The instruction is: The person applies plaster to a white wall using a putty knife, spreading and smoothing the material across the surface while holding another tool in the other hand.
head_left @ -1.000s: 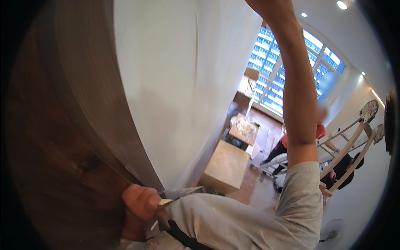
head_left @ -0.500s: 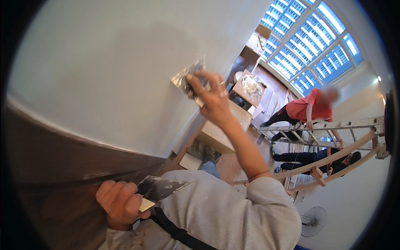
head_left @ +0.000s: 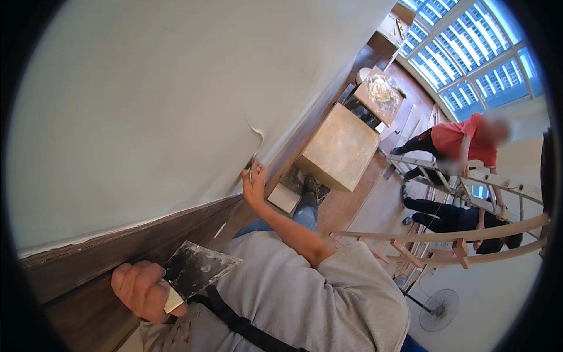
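Observation:
My left hand (head_left: 141,290) is closed round the pale handle of a putty knife (head_left: 202,267), held low in front of my body. White smears mark its broad dark blade. Further forward, my right hand (head_left: 254,183) reaches to the white wall (head_left: 141,105), fingers closed on a second putty knife (head_left: 257,138). That blade shows nearly edge-on against the wall as a thin curved strip; its handle is mostly hidden by the hand. Below the white surface runs a dark brown band (head_left: 193,222) with a rough, whitish upper edge.
A large box-like block (head_left: 343,146) stands by my foot. Beyond it, a board (head_left: 381,92) bears a pale heap of paste. To the right are a stepladder (head_left: 434,176), two people, a curved wooden frame (head_left: 440,233) and a standing fan (head_left: 438,310). Large windows (head_left: 469,53) lie behind.
My right hand has moved down the wall with its putty knife, towards the brown band, and the blade has turned edge-on. My left hand has shifted slightly left and down. The view has swung.

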`<state>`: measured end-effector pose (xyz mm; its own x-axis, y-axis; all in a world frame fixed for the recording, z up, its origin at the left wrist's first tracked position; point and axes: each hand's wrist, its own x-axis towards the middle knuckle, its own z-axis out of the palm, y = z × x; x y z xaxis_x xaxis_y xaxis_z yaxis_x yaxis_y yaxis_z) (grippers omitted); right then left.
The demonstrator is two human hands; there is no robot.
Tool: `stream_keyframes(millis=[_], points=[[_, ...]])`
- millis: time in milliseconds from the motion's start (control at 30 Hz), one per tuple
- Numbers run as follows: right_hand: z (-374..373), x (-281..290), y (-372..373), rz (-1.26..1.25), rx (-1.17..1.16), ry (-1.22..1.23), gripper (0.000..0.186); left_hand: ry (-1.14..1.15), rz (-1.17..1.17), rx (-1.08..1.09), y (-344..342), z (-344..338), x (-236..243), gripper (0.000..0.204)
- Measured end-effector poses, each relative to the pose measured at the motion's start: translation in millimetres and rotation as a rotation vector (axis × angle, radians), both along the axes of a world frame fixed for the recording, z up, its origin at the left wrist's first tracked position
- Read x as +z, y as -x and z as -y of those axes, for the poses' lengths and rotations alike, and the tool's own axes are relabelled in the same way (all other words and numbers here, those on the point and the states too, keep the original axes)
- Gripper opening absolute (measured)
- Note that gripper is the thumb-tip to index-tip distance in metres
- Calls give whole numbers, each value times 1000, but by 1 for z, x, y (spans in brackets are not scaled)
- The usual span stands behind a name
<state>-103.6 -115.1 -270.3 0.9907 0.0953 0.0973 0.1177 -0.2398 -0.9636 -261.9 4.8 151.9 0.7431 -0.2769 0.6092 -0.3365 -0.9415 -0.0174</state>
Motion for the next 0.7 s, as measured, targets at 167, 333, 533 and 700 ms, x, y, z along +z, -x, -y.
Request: stream_keyframes(millis=[167, 333, 533, 700], points=[[64, -44, 1, -558, 105, -304, 45, 24, 65, 31, 8, 0, -8, 50], [68, -20, -112, -1118, -160, -627, 42, 32, 52, 6, 2, 3, 1, 48], [60, 85, -126, -883, 54, -488, 47, 90, 138, -64, 6, -2, 2, 45], [59, 252, -112, -651, 128, -609, 53, 129, 201, -142, 6, -6, 6, 39]])
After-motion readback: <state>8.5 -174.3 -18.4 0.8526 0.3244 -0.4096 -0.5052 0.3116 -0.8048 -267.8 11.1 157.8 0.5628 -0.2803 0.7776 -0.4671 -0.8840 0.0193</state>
